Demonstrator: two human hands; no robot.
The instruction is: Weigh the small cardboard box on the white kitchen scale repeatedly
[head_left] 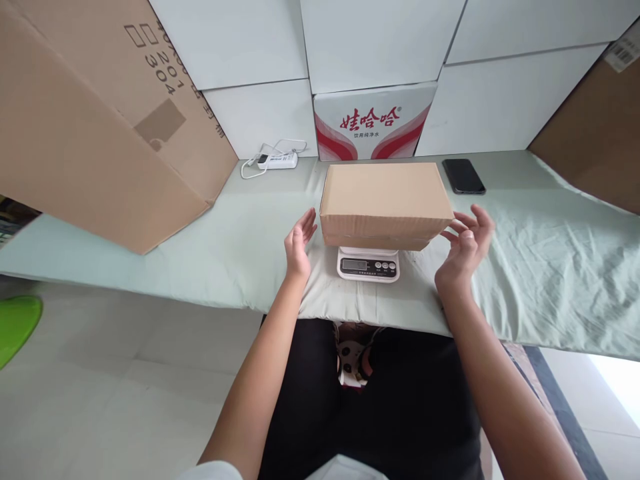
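Note:
A closed brown cardboard box (387,193) rests on a white kitchen scale (368,265), overhanging it on both sides. The scale's display and buttons show at the front, while its weighing platform is mostly hidden under the box. My left hand (299,245) stands upright just left of the box, fingers stretched out, with a small gap between them. At the box's right end is my right hand (465,245), its fingers spread and curved; the fingertips are near the corner, and I cannot tell if they touch it. Neither hand grips anything.
A pale green cloth (240,247) covers the table. Behind the box stands a printed white-and-red carton (375,123) against white panels. A black phone (463,176) lies at back right, a white power strip (278,161) at back left. Large cardboard (110,147) leans on the left.

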